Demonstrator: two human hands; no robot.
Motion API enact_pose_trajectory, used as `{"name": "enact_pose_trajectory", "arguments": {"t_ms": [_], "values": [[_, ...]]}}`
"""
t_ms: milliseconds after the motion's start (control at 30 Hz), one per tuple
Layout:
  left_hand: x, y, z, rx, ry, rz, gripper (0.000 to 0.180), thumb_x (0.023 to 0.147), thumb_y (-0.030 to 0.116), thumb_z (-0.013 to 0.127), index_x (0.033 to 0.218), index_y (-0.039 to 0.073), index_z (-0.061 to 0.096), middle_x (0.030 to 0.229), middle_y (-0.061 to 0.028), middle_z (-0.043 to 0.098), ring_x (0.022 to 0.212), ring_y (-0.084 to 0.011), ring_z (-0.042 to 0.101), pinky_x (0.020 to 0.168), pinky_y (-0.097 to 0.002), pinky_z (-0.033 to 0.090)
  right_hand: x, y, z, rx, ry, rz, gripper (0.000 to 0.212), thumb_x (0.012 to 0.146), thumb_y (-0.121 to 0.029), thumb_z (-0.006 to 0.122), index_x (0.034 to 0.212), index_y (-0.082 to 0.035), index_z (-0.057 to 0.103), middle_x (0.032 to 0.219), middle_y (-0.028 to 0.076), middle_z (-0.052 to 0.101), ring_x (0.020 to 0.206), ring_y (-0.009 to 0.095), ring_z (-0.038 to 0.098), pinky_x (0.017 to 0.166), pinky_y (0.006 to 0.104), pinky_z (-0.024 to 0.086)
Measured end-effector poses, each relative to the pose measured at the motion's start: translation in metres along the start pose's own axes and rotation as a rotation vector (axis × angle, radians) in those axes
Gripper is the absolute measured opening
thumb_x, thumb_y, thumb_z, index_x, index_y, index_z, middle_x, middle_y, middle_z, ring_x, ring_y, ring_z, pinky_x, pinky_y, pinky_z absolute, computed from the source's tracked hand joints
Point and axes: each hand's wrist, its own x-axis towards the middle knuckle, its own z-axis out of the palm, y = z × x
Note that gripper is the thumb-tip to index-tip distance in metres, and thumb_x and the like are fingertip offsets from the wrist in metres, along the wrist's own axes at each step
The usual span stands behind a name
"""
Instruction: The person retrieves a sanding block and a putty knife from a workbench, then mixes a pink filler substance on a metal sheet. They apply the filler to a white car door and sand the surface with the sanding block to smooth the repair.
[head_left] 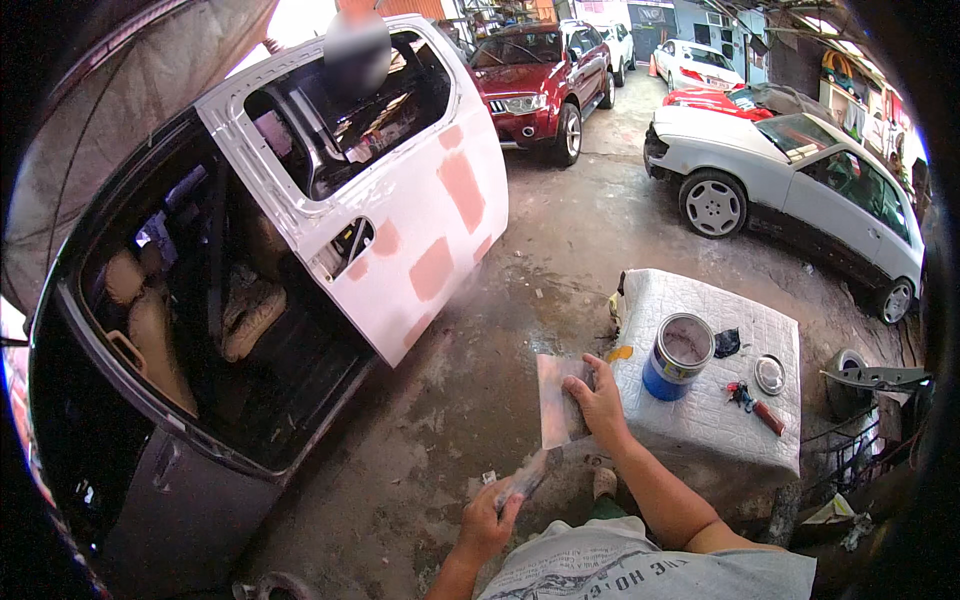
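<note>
In my right hand is a flat, pale rectangular plate with pinkish smears, held up between thumb and fingers. My left hand, lower down, closes round a smeared putty knife. Its blade end reaches the plate's lower edge; whether they touch I cannot tell. Right of my right hand, an uncovered blue tin of greyish-pink paste stands on a table with a white quilted cover. To the left, a white vehicle door panel carries several pinkish filler patches.
By the tin lie a round metal lid, a black crumpled piece and a reddish-brown tube. The open vehicle cab is at left. Beyond the concrete floor stand a dark red car and a white car.
</note>
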Motion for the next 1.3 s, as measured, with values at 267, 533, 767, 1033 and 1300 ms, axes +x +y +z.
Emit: {"name": "enact_pose_trajectory", "arguments": {"t_ms": [267, 533, 767, 1033, 1300], "values": [[0.013, 0.002, -0.005, -0.390, 0.412, -0.158, 0.020, 0.094, 0.014, 0.064, 0.109, 0.001, 0.066, 0.102, -0.0110, 0.070, 0.095, -0.0273, 0.066, 0.085, -0.0364, 0.050, -0.087, -0.005, -0.004, -0.248, -0.614, 0.015, 0.062, 0.089, -0.030, 0.072, 0.139, -0.001, 0.048, 0.131, 0.022, 0.058, 0.120, 0.033, 0.058, 0.102, 0.0389, 0.045], [0.014, 0.045, 0.015, -1.450, 0.197, -0.249, 0.025, 0.100, 0.013, 0.057, 0.119, -0.003, 0.061, 0.118, -0.0109, 0.066, 0.109, -0.0213, 0.063, 0.094, -0.0361, 0.052, -0.075, -0.021, -0.020, 0.607, -0.403, 0.693, 0.037, 0.094, -0.029, 0.069, 0.118, -0.001, 0.062, 0.108, 0.007, 0.068, 0.100, 0.019, 0.064, 0.088, 0.0349, 0.052], [0.008, 0.002, 0.017, -0.268, -0.546, -0.420, 0.026, 0.095, 0.021, 0.066, 0.108, -0.001, 0.072, 0.096, -0.0053, 0.072, 0.086, -0.0151, 0.066, 0.077, -0.0282, 0.052, -0.059, -0.047, -0.059, 0.100, -0.763, 0.282, 0.036, 0.097, -0.031, 0.066, 0.116, -0.001, 0.067, 0.098, -0.001, 0.067, 0.088, 0.011, 0.058, 0.078, 0.0281, 0.048], [0.015, -0.008, -0.014, -0.741, 0.121, -0.335, 0.025, 0.099, 0.020, 0.059, 0.088, 0.001, 0.070, 0.090, -0.0071, 0.072, 0.080, -0.0131, 0.065, 0.075, -0.0287, 0.053, -0.069, -0.041, -0.072, -0.032, -0.682, 0.405, 0.035, 0.095, -0.031, 0.067, 0.113, -0.001, 0.067, 0.099, 0.000, 0.067, 0.088, 0.010, 0.058, 0.079, 0.0282, 0.048], [0.014, -0.051, -0.046, -0.698, 0.328, -0.324, 0.027, 0.103, 0.023, 0.051, 0.098, 0.002, 0.066, 0.086, -0.0082, 0.070, 0.079, -0.0163, 0.066, 0.075, -0.0311, 0.053, -0.066, -0.014, -0.078, 0.173, -0.475, 0.448, 0.039, 0.094, -0.034, 0.066, 0.114, -0.001, 0.066, 0.101, 0.003, 0.067, 0.087, 0.012, 0.060, 0.078, 0.0287, 0.049]]}}
